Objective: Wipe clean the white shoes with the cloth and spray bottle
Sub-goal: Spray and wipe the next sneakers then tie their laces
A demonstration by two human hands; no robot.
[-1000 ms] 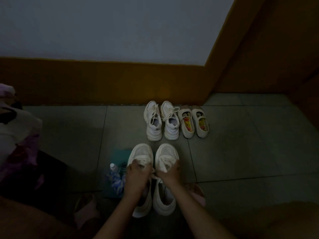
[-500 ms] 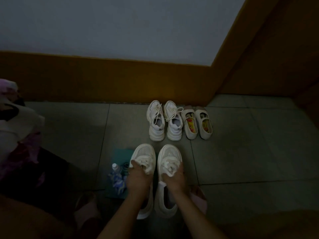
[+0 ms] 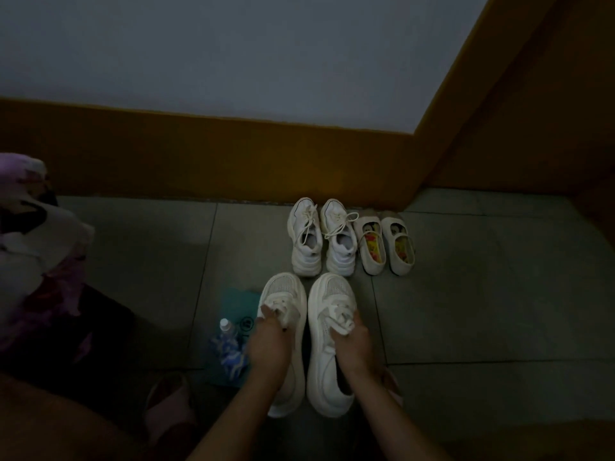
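Low in the centre of the frame, the left hand [image 3: 269, 344] pinches the left white shoe [image 3: 283, 291] by its bunched laces [image 3: 278, 309], and the right hand [image 3: 354, 341] grips the right white shoe [image 3: 327, 361] the same way. The spray bottle [image 3: 228, 341] sits just left of them on the teal cloth [image 3: 238, 301].

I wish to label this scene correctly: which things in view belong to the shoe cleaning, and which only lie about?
Job:
near left shoe, gripped by left hand
near right shoe, gripped by right hand
spray bottle
teal sheet, perhaps the cloth

Lying about:
lace-up pair and flat pair, possibly next
clothes pile
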